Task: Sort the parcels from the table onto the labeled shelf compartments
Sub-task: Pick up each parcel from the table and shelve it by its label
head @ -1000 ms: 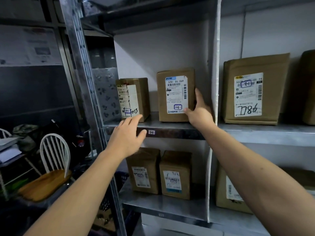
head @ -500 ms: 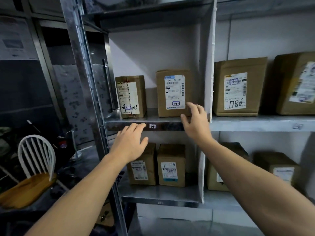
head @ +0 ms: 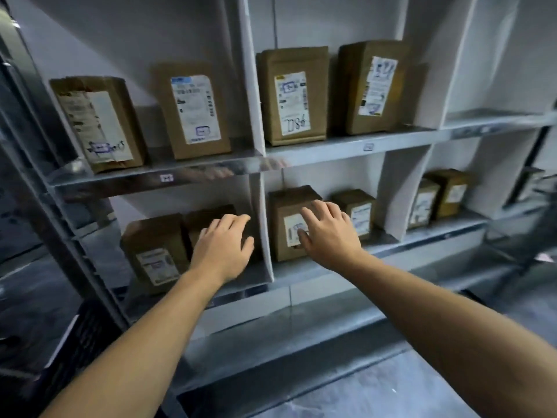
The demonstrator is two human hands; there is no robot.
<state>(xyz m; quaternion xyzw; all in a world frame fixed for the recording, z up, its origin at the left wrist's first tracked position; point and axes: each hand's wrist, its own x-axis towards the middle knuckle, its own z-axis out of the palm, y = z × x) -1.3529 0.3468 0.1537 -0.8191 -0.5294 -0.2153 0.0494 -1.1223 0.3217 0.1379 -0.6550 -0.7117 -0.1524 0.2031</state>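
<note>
Two bare forearms rise from the bottom edge of the frame toward the centre. The left hand (head: 221, 248) holds nothing, and its fingers are relaxed and a little spread. It is in front of a brown parcel (head: 208, 215) in the lower left compartment, and I cannot tell whether it touches it. Just left of this one stands a second parcel (head: 153, 254) with a white label.

The right hand (head: 327, 236) also holds nothing, with loose spread fingers. It is in front of the labelled parcel (head: 286, 206), which stands just right of the white divider (head: 260, 224); whether they touch is not clear. A smaller parcel (head: 360, 211) stands right of this hand. A pair of small parcels (head: 450, 191) stands in the next compartment, at centre right.

Farther back and higher, the upper shelf (head: 331, 147) carries four upright parcels. At upper left are a creased parcel (head: 102, 122) and a taller parcel (head: 193, 113). At upper centre are a handwritten parcel (head: 292, 95) and the rightmost parcel (head: 370, 86).
</note>
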